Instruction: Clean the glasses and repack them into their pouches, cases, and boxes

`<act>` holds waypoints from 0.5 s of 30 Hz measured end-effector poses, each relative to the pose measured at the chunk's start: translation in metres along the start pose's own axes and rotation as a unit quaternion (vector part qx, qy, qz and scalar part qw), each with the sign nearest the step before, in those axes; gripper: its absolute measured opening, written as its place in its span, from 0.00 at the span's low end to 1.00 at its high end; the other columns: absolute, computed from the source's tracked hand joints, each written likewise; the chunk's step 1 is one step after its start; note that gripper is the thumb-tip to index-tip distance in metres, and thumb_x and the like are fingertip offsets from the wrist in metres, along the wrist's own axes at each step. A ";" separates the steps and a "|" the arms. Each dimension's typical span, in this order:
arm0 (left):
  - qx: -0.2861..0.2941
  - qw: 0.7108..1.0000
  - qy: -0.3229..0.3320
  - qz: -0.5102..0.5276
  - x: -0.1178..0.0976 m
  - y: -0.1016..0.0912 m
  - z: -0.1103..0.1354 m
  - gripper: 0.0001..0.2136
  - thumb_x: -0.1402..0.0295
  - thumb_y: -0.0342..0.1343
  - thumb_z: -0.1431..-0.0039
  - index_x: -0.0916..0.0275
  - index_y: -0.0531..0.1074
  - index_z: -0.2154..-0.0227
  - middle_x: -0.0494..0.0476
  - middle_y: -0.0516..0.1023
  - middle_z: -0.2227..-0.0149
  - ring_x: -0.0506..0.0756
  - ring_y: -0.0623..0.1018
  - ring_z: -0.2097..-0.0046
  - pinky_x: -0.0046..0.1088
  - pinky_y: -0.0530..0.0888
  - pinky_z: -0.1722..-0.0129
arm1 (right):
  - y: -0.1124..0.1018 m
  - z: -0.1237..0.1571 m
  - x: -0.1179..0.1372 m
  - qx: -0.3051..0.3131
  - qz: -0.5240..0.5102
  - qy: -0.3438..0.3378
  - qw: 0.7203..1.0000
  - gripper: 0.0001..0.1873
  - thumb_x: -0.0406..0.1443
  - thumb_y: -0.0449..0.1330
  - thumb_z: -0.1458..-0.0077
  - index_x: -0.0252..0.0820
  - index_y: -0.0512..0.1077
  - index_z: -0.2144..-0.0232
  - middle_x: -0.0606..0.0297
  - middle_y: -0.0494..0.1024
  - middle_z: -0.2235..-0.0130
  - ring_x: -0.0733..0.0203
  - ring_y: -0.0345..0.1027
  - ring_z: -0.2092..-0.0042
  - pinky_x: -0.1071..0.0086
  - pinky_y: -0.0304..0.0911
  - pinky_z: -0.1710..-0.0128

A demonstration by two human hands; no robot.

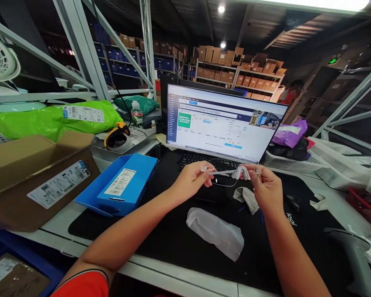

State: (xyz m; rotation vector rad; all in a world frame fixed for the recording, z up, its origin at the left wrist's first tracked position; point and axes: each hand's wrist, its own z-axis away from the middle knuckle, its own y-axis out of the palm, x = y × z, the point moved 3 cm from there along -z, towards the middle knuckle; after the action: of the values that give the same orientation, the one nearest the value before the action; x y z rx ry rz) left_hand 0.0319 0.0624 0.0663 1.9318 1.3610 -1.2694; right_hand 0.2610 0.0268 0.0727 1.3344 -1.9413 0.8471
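Note:
My left hand (193,179) is closed in a pinch on one end of a pair of thin-rimmed eyeglasses (227,185), held up before the monitor. My right hand (267,187) grips their other end. Folded white padding (241,173) sits on the glasses beside my right fingers, and a pale strip runs from it toward my left fingers. Below the hands, a translucent white sleeve (215,233) lies flat on the black desk mat (170,231). A crumpled grey cloth (247,199) rests just under my right hand.
To the left are a blue box (142,171) and an open cardboard box (43,185). Behind the hands stand a keyboard (188,159) and a monitor (210,119). A barcode scanner (351,255), mouse (292,202) and white baskets (297,165) are on the right.

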 end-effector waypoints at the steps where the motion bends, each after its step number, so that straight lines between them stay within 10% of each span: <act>1: 0.000 0.999 0.008 0.040 -0.001 0.002 0.001 0.14 0.58 0.55 0.35 0.66 0.75 0.61 0.54 0.77 0.71 0.50 0.79 0.72 0.25 0.77 0.69 | 0.000 0.000 0.002 -0.002 0.047 -0.025 0.999 0.08 0.42 0.65 0.41 0.46 0.81 0.61 0.63 0.83 0.64 0.59 0.77 0.62 0.64 0.73 0.59; 15: -0.025 0.964 -0.075 0.253 0.011 0.008 -0.007 0.17 0.57 0.67 0.46 0.66 0.77 0.62 0.55 0.79 0.71 0.49 0.76 0.75 0.25 0.74 0.74 | -0.010 0.008 0.034 0.038 0.140 -0.260 0.955 0.15 0.27 0.68 0.46 0.51 0.81 0.59 0.66 0.83 0.60 0.61 0.78 0.58 0.67 0.73 0.58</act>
State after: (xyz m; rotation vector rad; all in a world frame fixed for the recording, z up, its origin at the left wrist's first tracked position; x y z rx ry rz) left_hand 0.0434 0.0701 0.0588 1.9336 0.7452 -1.0856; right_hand 0.2593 -0.0007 0.0963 1.4528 -2.5780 0.7547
